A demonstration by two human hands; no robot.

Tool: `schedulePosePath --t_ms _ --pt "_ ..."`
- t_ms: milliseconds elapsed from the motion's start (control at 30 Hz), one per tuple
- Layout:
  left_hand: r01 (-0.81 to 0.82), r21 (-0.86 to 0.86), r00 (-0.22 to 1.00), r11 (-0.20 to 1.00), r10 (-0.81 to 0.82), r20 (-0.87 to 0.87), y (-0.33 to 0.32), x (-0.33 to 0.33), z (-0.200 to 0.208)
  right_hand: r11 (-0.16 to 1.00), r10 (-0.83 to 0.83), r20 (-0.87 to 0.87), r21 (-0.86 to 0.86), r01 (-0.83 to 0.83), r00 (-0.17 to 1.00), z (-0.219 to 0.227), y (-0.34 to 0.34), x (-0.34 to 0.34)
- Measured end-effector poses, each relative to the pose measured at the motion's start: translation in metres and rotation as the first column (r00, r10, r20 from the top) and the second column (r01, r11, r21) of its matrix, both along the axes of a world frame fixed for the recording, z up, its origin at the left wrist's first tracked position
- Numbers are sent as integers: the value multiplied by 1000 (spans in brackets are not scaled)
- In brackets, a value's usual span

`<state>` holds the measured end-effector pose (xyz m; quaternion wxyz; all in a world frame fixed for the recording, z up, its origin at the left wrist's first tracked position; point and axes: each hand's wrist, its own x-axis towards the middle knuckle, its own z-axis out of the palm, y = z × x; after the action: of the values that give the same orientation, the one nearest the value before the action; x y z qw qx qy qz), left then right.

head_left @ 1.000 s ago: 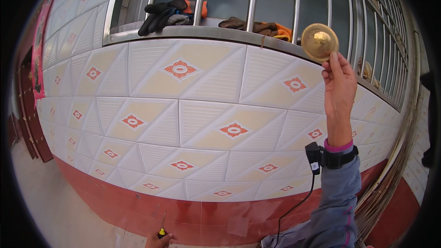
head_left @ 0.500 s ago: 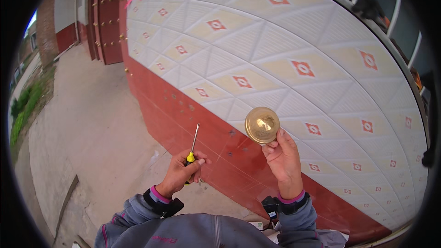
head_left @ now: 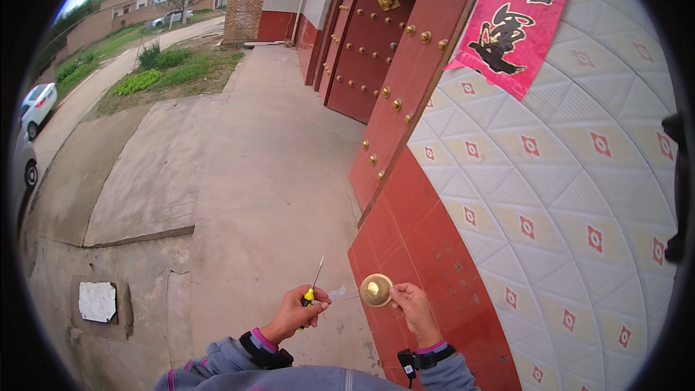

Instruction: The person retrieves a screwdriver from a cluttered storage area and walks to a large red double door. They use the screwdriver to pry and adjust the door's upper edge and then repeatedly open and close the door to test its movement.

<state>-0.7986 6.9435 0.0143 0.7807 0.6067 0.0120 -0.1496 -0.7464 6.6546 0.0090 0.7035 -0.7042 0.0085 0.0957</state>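
While left fingers [head_left: 314, 310] are gripping a screwdriver [head_left: 309, 295], shaft pointing up beyond them, right fingers [head_left: 399, 294] are pinching a brass disc [head_left: 376, 290] by its rim, just left of them. Looking like a holding step; next move is probably calling for firm pinching.

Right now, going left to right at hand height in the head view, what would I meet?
White panel in the ground, left hand gripping a screwdriver, small translucent piece, brass-coloured disc, right hand, patterned white wall tiles.

White panel [head_left: 97, 301] on concrete ground [head_left: 253, 174]
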Motion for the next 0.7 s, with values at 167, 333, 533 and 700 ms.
schedulePosePath --t_ms 167,333,533,700 --pt "29 -107 995 994 -38 -92 28 92 -8 942 336 -49 37 -335 940 3 72 99" --pt "68 -237 988 969 -98 -116 57 215 -3 877 475 -69 118 -466 877 5 107 239" --pt "-199 -148 978 969 187 -92 105 356 15 795 595 201 -286 -535 778 30 178 395" --pt "-364 -64 925 929 352 -146 157 479 4 608 786 325 -557 -565 525 45 253 524"
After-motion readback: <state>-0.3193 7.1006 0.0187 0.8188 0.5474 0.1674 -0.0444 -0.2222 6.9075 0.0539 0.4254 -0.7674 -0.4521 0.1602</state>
